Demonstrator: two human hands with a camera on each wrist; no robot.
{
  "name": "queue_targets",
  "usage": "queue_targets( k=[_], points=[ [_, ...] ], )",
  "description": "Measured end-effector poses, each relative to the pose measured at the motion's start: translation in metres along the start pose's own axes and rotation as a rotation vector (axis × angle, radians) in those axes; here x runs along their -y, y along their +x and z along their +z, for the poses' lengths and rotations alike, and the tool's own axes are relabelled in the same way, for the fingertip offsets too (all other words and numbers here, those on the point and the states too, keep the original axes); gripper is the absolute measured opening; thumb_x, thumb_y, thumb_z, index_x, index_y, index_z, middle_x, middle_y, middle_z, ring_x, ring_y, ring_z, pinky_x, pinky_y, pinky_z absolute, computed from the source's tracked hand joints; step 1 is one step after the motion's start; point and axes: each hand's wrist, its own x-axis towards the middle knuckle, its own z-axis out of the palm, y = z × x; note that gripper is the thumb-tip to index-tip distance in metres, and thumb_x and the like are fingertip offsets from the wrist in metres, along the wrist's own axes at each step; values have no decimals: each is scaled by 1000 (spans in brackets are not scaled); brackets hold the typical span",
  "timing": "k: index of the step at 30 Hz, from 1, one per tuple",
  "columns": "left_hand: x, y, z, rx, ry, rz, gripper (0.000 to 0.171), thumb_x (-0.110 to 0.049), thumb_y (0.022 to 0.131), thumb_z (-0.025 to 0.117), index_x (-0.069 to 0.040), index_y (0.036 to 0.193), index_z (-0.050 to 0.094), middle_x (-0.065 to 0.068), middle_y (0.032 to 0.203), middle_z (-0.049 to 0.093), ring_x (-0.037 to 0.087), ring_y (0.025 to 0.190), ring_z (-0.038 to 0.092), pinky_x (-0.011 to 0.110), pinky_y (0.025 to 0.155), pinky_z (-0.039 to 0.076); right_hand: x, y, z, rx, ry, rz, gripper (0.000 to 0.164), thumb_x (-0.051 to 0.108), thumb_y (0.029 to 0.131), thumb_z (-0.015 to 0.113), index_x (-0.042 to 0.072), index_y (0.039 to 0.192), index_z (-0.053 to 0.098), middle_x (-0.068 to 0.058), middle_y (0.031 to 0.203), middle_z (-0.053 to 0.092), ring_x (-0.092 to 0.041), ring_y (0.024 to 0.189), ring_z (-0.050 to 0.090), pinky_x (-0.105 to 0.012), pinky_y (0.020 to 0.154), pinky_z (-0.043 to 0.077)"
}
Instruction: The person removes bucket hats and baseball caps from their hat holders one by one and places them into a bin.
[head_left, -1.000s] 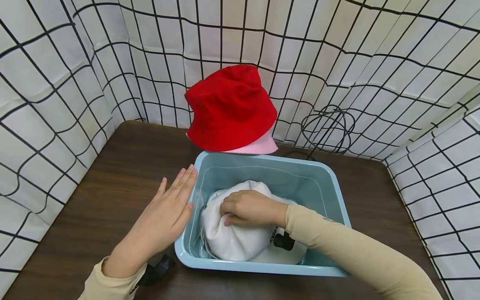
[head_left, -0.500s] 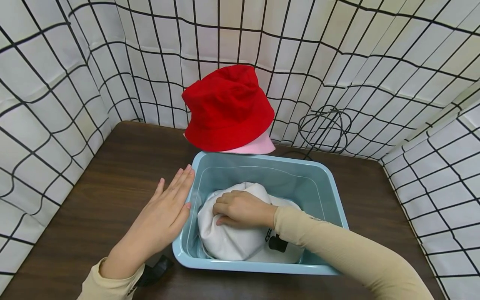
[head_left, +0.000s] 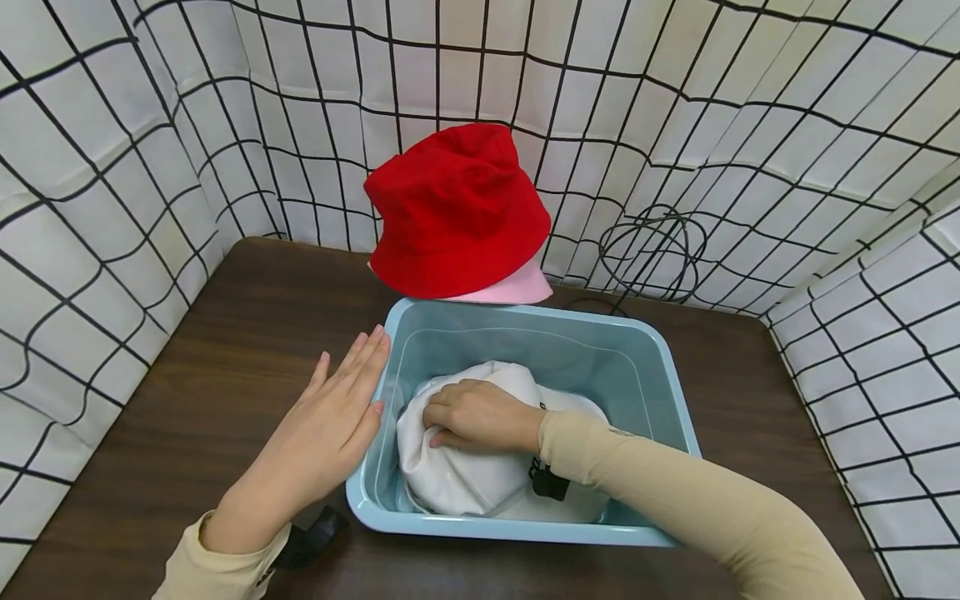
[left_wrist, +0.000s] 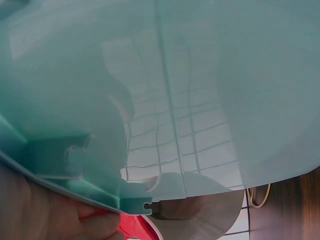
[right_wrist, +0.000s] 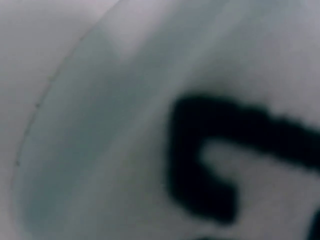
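A light blue plastic basin [head_left: 652, 333] stands on the dark table. Inside lies a bunched white cloth item [head_left: 450, 475] with black lettering; up close in the right wrist view, a bold black mark on the white cloth [right_wrist: 270, 190] shows. My right hand [head_left: 483, 417] reaches into the basin, its curled fingers gripping the top of this cloth. Straight fingers and flat palm mark my left hand [head_left: 326, 425], which rests along the basin's left rim. In the left wrist view, the basin's glossy outer wall [left_wrist: 280, 100] fills most of the frame, with fingers at the lower left.
Behind the basin, a red bucket hat [head_left: 457, 217] sits over a pink hat [head_left: 517, 285]. A loose coil of black cable [head_left: 652, 254] lies to their right, near the back wall. White walls with a black grid [head_left: 300, 125] enclose the brown wooden tabletop [head_left: 277, 308].
My right hand and forearm have shifted a little left over the white cloth, whose folds moved slightly left. The left hand stays at the rim. The view itself shifts slightly.
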Motion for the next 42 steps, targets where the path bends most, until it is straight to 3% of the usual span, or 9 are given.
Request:
queue_targets(
  k=[12,17,24,31,36,42],
  points=[
    [0,0,1,-9,0,5,64,-18,95,46,-1,150,16,12,156,16,31,142,14,58,110,7,0,5,4,37,-21,9,19,29,92,61,15,105,64,4,98,65,-12,93,58,-23,87,44],
    [1,0,0,1,-3,-1,64,-19,96,45,-1,150,16,12,156,15,31,142,13,58,110,7,-1,6,-1,79,20,14,17,27,92,62,15,104,65,4,98,66,-12,92,59,-23,87,44],
    [1,0,0,0,5,1,64,-19,96,45,-1,150,16,12,156,15,30,142,14,59,110,8,-1,9,-19,117,130,43,18,28,90,64,14,101,69,6,91,66,-8,81,56,-17,79,44],
    [1,-1,-3,1,18,-2,64,-20,96,45,-1,150,16,12,156,15,30,142,13,59,110,9,0,9,-42,99,201,76,15,25,88,68,14,98,68,5,87,62,-7,78,53,-17,75,44],
    [0,-1,-5,6,23,-15,65,-20,95,46,-2,150,16,12,156,15,30,142,13,59,110,8,-1,4,-61,67,160,51,15,21,85,71,11,97,68,3,90,63,-10,84,56,-20,78,46],
    [0,1,-4,36,36,-31,65,-22,96,45,-1,150,17,12,156,15,31,142,13,59,110,7,1,-15,-73,55,71,22,17,23,83,73,14,97,70,2,94,64,-12,88,58,-24,78,48]
  ],
)
